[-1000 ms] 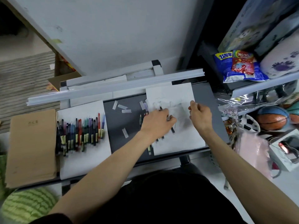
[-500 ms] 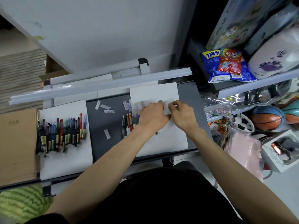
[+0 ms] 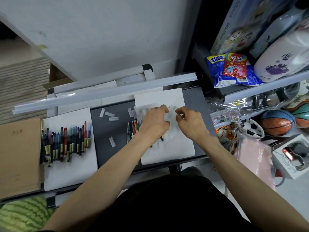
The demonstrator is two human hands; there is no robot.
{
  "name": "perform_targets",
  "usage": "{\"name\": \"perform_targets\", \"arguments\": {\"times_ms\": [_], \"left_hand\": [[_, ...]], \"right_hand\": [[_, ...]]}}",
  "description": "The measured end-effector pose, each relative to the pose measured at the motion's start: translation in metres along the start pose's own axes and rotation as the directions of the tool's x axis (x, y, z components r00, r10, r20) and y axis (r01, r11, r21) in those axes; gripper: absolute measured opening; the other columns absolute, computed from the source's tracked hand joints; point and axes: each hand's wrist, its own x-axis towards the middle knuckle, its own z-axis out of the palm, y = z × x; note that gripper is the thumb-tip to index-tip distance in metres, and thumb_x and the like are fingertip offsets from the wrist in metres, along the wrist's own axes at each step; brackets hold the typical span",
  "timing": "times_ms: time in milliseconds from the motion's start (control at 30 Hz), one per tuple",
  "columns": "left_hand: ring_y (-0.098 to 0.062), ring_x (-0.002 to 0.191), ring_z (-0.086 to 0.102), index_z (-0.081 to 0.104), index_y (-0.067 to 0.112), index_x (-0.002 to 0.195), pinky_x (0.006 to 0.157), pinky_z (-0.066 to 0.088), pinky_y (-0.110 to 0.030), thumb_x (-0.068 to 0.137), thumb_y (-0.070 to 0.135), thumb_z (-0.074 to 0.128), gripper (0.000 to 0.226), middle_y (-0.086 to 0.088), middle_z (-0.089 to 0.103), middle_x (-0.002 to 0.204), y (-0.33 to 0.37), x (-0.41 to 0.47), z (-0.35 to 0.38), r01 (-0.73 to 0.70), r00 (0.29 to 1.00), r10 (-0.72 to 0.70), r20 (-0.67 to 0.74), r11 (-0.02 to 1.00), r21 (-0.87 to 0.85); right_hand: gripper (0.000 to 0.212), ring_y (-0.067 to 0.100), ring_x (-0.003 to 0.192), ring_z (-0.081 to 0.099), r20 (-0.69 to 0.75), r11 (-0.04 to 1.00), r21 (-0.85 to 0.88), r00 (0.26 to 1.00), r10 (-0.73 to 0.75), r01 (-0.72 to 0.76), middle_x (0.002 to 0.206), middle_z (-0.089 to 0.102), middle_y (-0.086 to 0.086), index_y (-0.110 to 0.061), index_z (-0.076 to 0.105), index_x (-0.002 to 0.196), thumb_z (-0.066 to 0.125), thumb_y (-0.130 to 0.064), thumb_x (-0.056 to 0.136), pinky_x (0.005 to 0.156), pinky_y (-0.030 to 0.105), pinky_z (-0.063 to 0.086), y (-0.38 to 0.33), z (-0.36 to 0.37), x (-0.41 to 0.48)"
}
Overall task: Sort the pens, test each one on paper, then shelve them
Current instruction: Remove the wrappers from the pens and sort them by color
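Observation:
My left hand (image 3: 155,123) is curled round a dark pen (image 3: 161,139) over the white test paper (image 3: 167,153); only the pen's lower end shows under the hand. Just to its right, my right hand (image 3: 190,123) pinches what looks like a small clear pen cap between thumb and forefinger; blur hides detail. Faint scribbles mark the paper near the fingers. A short bunch of pens (image 3: 133,128) lies beside the left wrist. A long row of sorted coloured pens (image 3: 66,139) lies on a second white sheet (image 3: 70,169) at the left.
Several clear caps (image 3: 109,114) are scattered on the dark desk (image 3: 115,153). A brown notebook (image 3: 18,156) lies far left. A white rail (image 3: 103,94) runs along the back. Shelves (image 3: 267,87) on the right hold snack bags, boxes and balls.
One second ago the hands were apart over the paper; they met at the pen half a second ago, and now the right hand has drawn slightly away to the right.

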Motion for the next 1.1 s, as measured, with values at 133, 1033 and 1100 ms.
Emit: {"name": "perform_targets", "arguments": {"times_ms": [133, 1033, 1100], "left_hand": [[-0.022, 0.107, 0.062, 0.061, 0.022, 0.128, 0.086, 0.055, -0.036, 0.092, 0.018, 0.066, 0.036, -0.004, 0.065, 0.120, -0.011, -0.010, -0.009, -0.016, 1.000, 0.015, 0.025, 1.000, 0.006], [-0.033, 0.102, 0.066, 0.063, 0.016, 0.129, 0.082, 0.054, -0.035, 0.096, 0.027, 0.065, 0.035, -0.011, 0.069, 0.114, -0.126, -0.100, -0.027, 0.187, 0.982, -0.188, 0.018, 0.982, 0.030], [-0.034, 0.103, 0.066, 0.061, 0.015, 0.131, 0.084, 0.055, -0.037, 0.096, 0.026, 0.064, 0.038, -0.012, 0.069, 0.114, -0.127, -0.101, -0.026, 0.192, 0.981, -0.193, 0.035, 0.981, 0.024]], "right_hand": [[0.033, 0.027, 0.111, 0.068, 0.000, 0.991, -0.110, 0.997, -0.074, 0.074, 0.129, 0.071, 0.004, -0.014, 0.066, 0.130, 0.056, -0.021, 0.100, 0.093, 0.034, 0.054, -0.006, -0.002, -0.009], [0.022, 0.027, 0.077, 0.052, 0.161, 0.846, -0.523, 0.987, -0.023, 0.105, 0.085, 0.053, 0.005, -0.011, 0.049, 0.088, 0.048, -0.028, 0.103, 0.066, 0.033, 0.040, -0.068, 0.064, -0.058], [0.025, 0.028, 0.083, 0.056, 0.149, 0.842, -0.532, 0.989, -0.010, 0.089, 0.087, 0.051, 0.005, -0.011, 0.053, 0.094, 0.051, -0.034, 0.104, 0.068, 0.032, 0.041, -0.071, 0.068, -0.056]]}}
